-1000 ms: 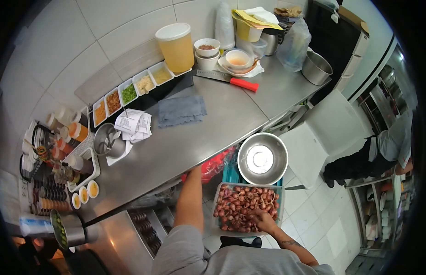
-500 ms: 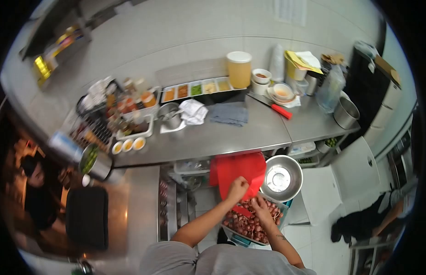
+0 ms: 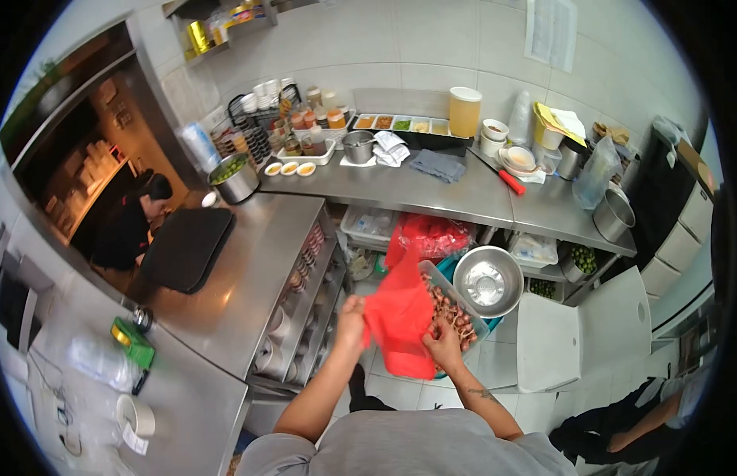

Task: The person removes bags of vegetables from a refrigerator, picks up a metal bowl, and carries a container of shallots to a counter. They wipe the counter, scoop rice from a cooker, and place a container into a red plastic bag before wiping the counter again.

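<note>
Red bag (image 3: 400,321) apparently between left hand (image 3: 352,323), right hand (image 3: 445,347).

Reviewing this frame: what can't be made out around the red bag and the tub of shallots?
Head view only:
- Red plastic bag: its inside is hidden by its own folds.
- Tub of shallots: its near part is covered by the bag.
- Left hand and right hand: fingertips buried in the plastic.
- Steel bowl: contents lost to glare.
- Wall sheet: print too small.

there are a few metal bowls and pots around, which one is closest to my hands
The wide steel bowl low down beside the tub of shallots, just right of your right hand. The small pot, the lime pot and the right-hand pot sit up on the counter.
</note>
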A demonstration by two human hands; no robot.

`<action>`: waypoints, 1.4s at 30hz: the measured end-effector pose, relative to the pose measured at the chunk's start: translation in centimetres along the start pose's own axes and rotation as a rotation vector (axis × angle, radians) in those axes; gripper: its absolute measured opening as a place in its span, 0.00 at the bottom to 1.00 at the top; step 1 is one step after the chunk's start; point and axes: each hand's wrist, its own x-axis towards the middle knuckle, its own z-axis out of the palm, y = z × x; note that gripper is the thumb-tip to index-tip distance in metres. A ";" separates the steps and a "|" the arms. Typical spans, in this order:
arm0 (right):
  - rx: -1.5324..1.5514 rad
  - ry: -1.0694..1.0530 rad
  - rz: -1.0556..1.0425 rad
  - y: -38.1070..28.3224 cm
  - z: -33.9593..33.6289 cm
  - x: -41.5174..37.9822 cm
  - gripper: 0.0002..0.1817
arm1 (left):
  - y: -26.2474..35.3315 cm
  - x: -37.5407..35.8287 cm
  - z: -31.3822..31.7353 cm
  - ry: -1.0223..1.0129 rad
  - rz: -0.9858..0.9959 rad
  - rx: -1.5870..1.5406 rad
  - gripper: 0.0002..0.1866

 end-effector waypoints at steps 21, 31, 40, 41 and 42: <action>-0.323 -0.498 -0.465 -10.5 11.8 -6.2 0.30 | 11.1 -17.7 -8.2 0.281 0.371 1.355 0.06; 0.413 -1.281 0.135 -21.7 20.3 -12.3 0.26 | 18.9 -29.3 -24.0 0.683 0.286 1.305 0.07; 0.067 -1.404 -0.498 -28.6 30.5 -21.3 0.33 | 34.2 -37.0 -50.9 1.604 0.341 1.384 0.15; 0.038 -1.358 -0.490 -28.8 31.9 -21.9 0.30 | 35.6 -37.4 -51.6 1.639 0.234 1.364 0.17; 0.004 -1.316 -0.480 -29.0 33.0 -22.5 0.26 | 36.6 -37.7 -52.3 1.672 0.122 1.337 0.19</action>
